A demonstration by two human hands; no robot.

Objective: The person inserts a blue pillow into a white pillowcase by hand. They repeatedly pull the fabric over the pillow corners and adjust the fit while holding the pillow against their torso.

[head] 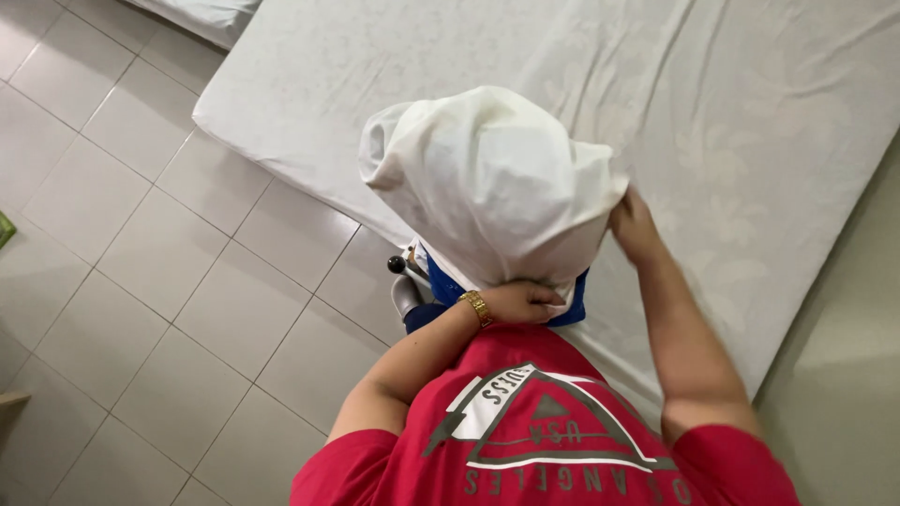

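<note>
Gripping a white pillowcase (pixel 487 178), left hand (pixel 525 303) below, right hand (pixel 635 225) beside.

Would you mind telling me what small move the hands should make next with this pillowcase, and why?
Probably tug the pillowcase further down. The left hand grips its lower edge and the right hand its side edge, while something blue, likely the pillow end, shows uncovered below the open hem, above the mattress.

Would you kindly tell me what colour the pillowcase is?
The pillowcase is plain white, seen best in the head view.
</note>
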